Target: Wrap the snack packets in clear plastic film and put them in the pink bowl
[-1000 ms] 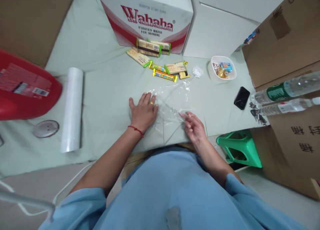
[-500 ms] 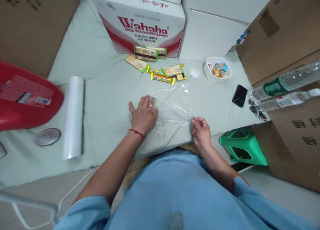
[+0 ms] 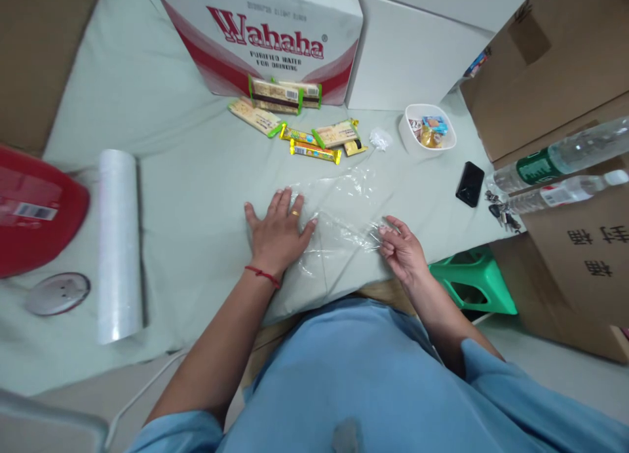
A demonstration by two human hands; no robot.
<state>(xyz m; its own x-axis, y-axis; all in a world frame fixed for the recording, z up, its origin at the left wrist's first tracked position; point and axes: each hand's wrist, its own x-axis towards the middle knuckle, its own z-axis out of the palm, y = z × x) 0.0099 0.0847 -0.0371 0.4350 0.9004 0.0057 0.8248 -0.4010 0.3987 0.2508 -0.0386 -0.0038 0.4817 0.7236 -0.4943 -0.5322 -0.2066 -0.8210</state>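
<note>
A thin sheet of clear plastic film, creased and shiny, lies on the pale green cloth between my hands. My left hand rests flat with its fingers spread, pressing on the film's left edge. At the right edge my right hand pinches a bit of the film between thumb and fingers. Beyond the film lie several wrapped snack bars: yellow-wrapped bars and green-ended biscuit packs. A small crumpled bit of clear plastic sits to their right.
At the left stand a roll of plastic film, a red container and a round lid. A Wahaba-style white and red carton blocks the back. Rightward are a plastic tub, a black phone-like object, keys, bottles and a green stool.
My right hand has turned slightly and its fingers have loosened and lifted a little, still at the film. My left hand stays flat. The view has shifted a little.
</note>
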